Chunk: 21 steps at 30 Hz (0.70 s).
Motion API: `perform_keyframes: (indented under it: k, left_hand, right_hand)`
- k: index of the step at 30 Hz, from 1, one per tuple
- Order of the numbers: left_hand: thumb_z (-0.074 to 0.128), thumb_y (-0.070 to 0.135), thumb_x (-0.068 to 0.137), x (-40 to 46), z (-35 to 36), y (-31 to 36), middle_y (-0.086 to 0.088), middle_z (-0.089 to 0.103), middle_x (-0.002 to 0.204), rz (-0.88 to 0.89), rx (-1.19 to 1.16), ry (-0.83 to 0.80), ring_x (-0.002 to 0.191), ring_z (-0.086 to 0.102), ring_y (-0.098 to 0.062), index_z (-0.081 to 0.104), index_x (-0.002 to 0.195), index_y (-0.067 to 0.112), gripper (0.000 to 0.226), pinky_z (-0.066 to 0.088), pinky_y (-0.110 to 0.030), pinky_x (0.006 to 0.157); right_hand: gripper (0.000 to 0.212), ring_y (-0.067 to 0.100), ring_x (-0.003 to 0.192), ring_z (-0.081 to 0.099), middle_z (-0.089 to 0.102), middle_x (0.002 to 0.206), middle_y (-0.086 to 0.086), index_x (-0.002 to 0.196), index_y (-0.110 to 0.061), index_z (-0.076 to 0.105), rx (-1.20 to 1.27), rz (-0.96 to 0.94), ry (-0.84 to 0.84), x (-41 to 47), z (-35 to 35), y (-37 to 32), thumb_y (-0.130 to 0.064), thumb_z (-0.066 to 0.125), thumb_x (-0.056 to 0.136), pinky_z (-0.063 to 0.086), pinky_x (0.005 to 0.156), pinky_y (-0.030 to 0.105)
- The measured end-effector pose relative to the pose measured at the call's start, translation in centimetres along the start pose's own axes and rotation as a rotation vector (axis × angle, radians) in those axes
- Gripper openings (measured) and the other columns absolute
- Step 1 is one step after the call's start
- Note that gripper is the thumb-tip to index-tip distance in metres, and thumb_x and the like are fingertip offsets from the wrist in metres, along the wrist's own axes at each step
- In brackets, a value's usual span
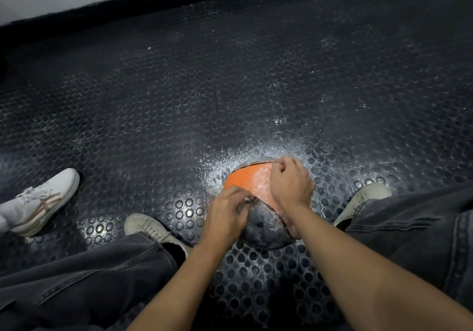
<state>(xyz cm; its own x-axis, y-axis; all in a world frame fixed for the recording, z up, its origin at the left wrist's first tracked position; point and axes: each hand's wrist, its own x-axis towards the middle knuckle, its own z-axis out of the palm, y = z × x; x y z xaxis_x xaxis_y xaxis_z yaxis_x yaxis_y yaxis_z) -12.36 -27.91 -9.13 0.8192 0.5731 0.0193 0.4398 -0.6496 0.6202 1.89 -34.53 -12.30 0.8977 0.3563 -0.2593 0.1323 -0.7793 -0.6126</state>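
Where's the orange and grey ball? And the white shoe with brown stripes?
Round orange and grey ball (248, 179): head view, on its orange panel.
White shoe with brown stripes (47, 201): head view, on its striped side.

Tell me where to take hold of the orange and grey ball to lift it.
Cup the ball at its widest girth with the hands: left hand from its left, right hand from its right, palms facing. It is round, dusty and resting on the studded floor, so a pinch from the top alone would probably slip.
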Motion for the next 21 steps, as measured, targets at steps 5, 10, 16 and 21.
perform_keyframes:
  k: [5,10,16,21]
  left_hand:
    - [0.067,0.002,0.086,1.0,-0.2,-0.3,0.002,0.067,0.09,-0.122,0.0,0.115,0.069,0.05,0.007,0.075,0.093,0.007,0.011,0.039,0.001,0.068]
    - [0.069,0.006,0.085,1.4,-0.5,-1.1,0.001,0.069,0.092,-0.048,0.034,0.034,0.072,0.054,-0.004,0.075,0.095,0.01,0.013,0.038,0.002,0.071]
    - [0.067,0.014,0.086,1.0,-0.7,-0.2,0.004,0.067,0.092,0.16,0.086,-0.087,0.078,0.058,-0.008,0.075,0.094,0.012,0.012,0.048,-0.016,0.073]
    - [0.066,0.012,0.088,3.9,-1.0,-1.1,0.005,0.067,0.095,0.027,0.096,0.002,0.079,0.055,-0.006,0.076,0.096,0.013,0.013,0.041,-0.015,0.074]
  right_hand:
    - [0.021,0.019,0.1,0.049,0.053,0.101,-0.003,0.087,-0.023,0.049,-0.024,0.017,0.01,-0.2,0.4,-0.6,-0.032,0.037,0.101,0.031,0.105,0.048]
    - [0.021,0.019,0.099,0.048,0.053,0.099,-0.004,0.085,-0.024,0.047,-0.014,0.003,-0.008,-0.1,0.2,-0.2,-0.032,0.037,0.101,0.032,0.104,0.047]
    - [0.019,0.018,0.098,0.047,0.052,0.1,-0.004,0.087,-0.023,0.048,-0.026,-0.049,-0.037,-0.1,0.0,0.1,-0.031,0.037,0.1,0.03,0.099,0.044]
    - [0.018,0.017,0.096,0.048,0.052,0.096,-0.006,0.087,-0.024,0.051,-0.046,-0.092,-0.05,-0.1,0.0,-0.1,-0.03,0.039,0.099,0.027,0.089,0.037]
